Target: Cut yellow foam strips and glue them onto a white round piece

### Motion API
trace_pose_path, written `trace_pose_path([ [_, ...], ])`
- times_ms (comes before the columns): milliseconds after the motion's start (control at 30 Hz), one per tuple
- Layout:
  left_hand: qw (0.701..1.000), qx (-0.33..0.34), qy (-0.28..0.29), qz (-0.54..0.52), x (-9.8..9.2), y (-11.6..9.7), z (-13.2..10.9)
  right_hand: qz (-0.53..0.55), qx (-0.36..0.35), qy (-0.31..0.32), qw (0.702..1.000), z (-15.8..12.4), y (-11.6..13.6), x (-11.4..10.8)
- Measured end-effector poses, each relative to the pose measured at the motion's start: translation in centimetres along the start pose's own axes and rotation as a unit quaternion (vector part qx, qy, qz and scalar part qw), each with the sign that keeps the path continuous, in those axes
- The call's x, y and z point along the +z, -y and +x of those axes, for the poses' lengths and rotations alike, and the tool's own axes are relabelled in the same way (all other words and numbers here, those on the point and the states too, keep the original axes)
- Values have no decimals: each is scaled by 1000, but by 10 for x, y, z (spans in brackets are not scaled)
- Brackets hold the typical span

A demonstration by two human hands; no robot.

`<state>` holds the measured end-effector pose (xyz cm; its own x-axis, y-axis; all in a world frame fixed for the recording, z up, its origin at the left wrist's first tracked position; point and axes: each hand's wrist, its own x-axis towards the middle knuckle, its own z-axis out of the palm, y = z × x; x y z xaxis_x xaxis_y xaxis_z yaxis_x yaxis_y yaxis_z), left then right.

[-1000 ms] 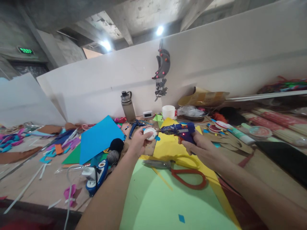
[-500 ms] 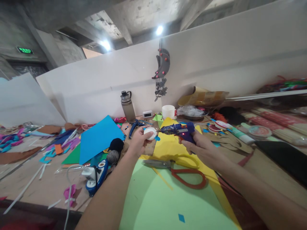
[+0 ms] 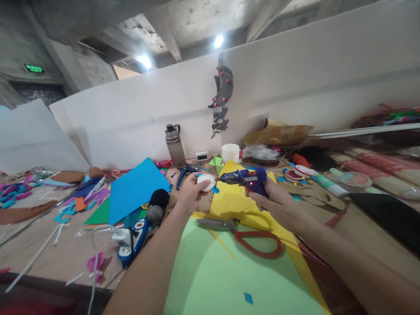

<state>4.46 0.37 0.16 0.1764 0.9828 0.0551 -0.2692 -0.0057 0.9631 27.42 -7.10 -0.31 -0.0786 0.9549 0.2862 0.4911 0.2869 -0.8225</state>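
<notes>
My left hand (image 3: 188,194) is closed around a small white round lid-like disc (image 3: 206,181), held up above the table. A blue glue gun (image 3: 246,179) with a red light sits in my right hand (image 3: 274,202), fingers wrapped round its grip. Its nozzle points left and touches the disc's right edge. Below both hands lie yellow paper (image 3: 231,201) and a light green sheet (image 3: 223,271). Scissors (image 3: 244,232) with a yellow and a red handle rest on these sheets, just under my right wrist.
A big blue sheet (image 3: 136,188), black and grey pom-poms (image 3: 157,205), a blue tape dispenser (image 3: 134,238) and paper scraps lie at left. A water bottle (image 3: 174,145), white cup (image 3: 230,152), blue pliers (image 3: 183,171) and foil bowl stand by the white back wall. Rolls and sticks fill the right side.
Almost nothing has moved. The glue gun's nozzle has stayed against the white disc, with both hands shifting only very slightly.
</notes>
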Motion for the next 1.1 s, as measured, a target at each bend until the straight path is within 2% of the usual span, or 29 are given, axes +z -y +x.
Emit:
trace_pose_path([
  [1100,1000,-17,-11,-3,5,-6,-3,-9,17,0,1000,-1,3,0],
])
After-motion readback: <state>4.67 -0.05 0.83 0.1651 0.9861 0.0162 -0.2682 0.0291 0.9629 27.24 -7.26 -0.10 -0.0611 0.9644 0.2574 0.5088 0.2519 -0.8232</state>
